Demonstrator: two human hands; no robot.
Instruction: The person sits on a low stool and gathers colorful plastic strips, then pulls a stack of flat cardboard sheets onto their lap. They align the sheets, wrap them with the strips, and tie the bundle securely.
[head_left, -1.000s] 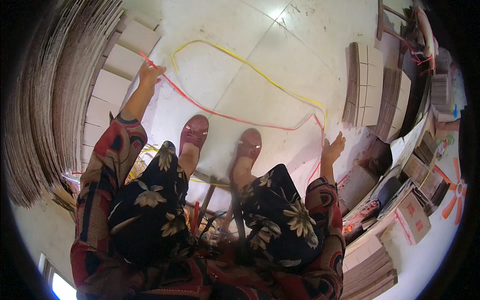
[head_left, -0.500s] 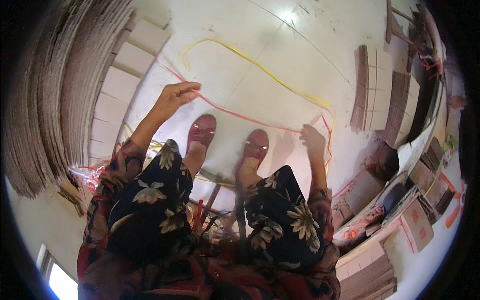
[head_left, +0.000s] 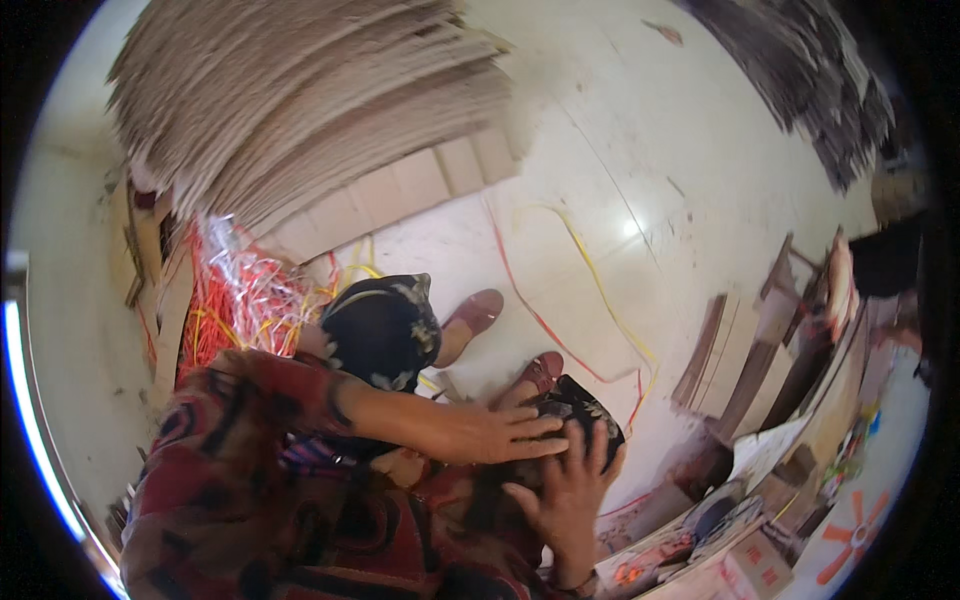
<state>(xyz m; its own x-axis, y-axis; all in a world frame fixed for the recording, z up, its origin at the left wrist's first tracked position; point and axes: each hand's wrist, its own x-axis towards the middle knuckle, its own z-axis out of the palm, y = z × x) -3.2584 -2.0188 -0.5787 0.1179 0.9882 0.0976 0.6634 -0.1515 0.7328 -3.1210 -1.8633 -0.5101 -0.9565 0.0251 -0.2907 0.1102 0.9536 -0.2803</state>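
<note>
Over my lap, my left hand (head_left: 505, 435) reaches across to the right with its fingers stretched out, and nothing is in it. My right hand (head_left: 572, 495) is raised just beyond it, fingers spread and empty. The left fingertips meet or overlap the right fingers; whether they touch I cannot tell. Both hands are above my dark floral trousers (head_left: 378, 335). On the floor past my red shoes (head_left: 475, 312) lie a long red strap (head_left: 525, 300) and, to its right, a yellow strap (head_left: 592, 268).
Tall stacks of cardboard sheets (head_left: 330, 110) stand at the far left. Beside my left knee is a tangled heap of red, yellow and clear strapping (head_left: 250, 300). At right are smaller cardboard stacks (head_left: 710, 350), a printed carton (head_left: 755, 568) and an orange-bladed fan (head_left: 855, 535).
Both hands have let go of the red strap, which lies on the floor now, and have come back together over my lap. The view has swung toward the left.
</note>
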